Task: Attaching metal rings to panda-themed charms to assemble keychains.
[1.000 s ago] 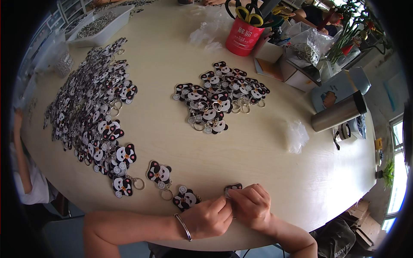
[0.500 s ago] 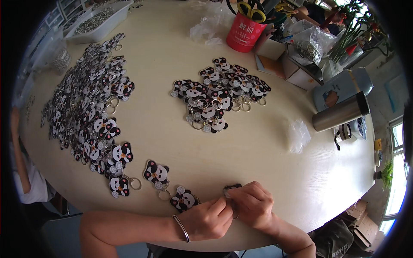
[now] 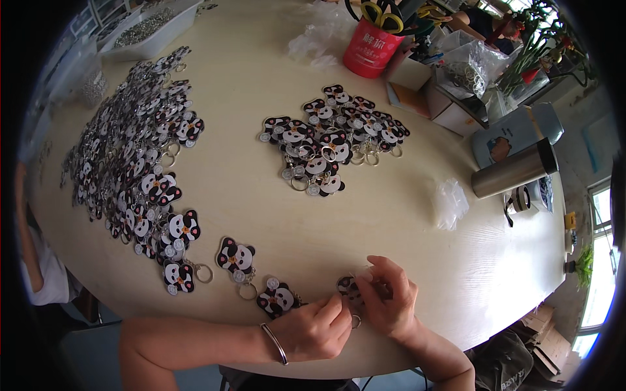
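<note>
Close to the table's front edge my left hand (image 3: pixel 318 331), with a bracelet at its wrist, pinches a panda keychain (image 3: pixel 349 289), its fingers covering part of it. A key ring (image 3: pixel 355 321) shows between my hands. My right hand (image 3: pixel 391 296) is over the keychain's right side, index finger raised away from the thumb. The thumb lies at the charm's edge, beside a small pale patch too blurred to name. Left of my hands lie another panda keychain (image 3: pixel 277 298) and, farther out, one with its ring toward me (image 3: pixel 235 255).
A large heap of panda keychains (image 3: pixel 130 156) covers the table's left; a smaller pile (image 3: pixel 332 140) lies mid-table. Behind stand a red bucket of scissors (image 3: pixel 372 49) and a white tray of metal parts (image 3: pixel 147 36). Right are a plastic bag (image 3: pixel 450 205) and steel tumbler (image 3: pixel 512 174).
My right hand's fingers have opened from a pinch, the index finger lifting away from the thumb. More of the keychain shows. My left hand has stayed nearly in place.
</note>
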{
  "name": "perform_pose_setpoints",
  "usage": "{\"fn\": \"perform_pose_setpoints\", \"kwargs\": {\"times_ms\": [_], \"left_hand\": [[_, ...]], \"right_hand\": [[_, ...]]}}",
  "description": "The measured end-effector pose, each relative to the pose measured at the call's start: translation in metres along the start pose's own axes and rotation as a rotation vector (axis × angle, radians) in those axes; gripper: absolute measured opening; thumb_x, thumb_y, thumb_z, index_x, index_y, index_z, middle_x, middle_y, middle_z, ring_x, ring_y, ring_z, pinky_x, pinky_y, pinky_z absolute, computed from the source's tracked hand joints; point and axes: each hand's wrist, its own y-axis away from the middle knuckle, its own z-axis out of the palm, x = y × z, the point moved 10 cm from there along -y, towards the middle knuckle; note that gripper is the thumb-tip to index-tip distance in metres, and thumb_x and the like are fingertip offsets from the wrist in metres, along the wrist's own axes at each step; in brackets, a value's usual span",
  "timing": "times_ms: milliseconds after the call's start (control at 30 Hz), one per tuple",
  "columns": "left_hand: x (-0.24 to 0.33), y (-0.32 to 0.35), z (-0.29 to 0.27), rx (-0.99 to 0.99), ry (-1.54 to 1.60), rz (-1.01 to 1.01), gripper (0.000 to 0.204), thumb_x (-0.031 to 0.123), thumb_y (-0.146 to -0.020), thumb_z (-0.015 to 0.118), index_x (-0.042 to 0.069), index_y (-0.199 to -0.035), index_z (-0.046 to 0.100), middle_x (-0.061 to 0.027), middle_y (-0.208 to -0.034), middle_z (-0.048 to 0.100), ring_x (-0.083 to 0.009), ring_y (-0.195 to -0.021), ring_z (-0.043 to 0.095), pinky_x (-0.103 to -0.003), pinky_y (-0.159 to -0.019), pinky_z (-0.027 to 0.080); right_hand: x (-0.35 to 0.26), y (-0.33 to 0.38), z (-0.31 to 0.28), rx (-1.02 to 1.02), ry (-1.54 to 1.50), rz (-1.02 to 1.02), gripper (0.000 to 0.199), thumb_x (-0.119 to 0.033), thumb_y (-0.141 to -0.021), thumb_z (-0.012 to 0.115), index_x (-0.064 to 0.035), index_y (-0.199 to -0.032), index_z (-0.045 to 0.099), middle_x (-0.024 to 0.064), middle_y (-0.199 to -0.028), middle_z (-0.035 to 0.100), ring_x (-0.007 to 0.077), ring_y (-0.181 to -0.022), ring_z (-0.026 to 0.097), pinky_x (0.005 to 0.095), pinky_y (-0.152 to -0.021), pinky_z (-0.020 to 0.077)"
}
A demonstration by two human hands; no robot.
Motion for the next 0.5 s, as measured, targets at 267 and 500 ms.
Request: {"fn": "perform_pose_setpoints", "kwargs": {"times_ms": [267, 500], "left_hand": [[-0.003, 0.001, -0.003, -0.004, 0.009, -0.020, 0.024, 0.013, -0.067, 0.060, -0.006, -0.080, 0.066, -0.0174, -0.087, 0.063, -0.0276, -0.088, 0.059, -0.030, -0.075, 0.055], [-0.005, 0.000, -0.001, -0.024, 0.030, -0.053, 0.022, 0.010, -0.068, 0.060, -0.006, -0.082, 0.066, -0.0157, -0.087, 0.063, -0.0260, -0.088, 0.060, -0.029, -0.073, 0.056]], "right_hand": [[-0.026, 0.000, 0.006, -0.031, 0.303, -0.318, 0.034, 0.007, -0.065, 0.070, -0.0024, -0.097, 0.065, 0.0074, -0.078, 0.066, 0.0201, -0.065, 0.062, 0.0303, -0.059, 0.0483], [-0.032, 0.006, 0.013, -0.089, 0.376, -0.431, 0.039, -0.008, -0.054, 0.070, -0.0047, -0.094, 0.067, 0.0042, -0.086, 0.069, 0.0180, -0.074, 0.059, 0.0293, -0.065, 0.0433]]}}
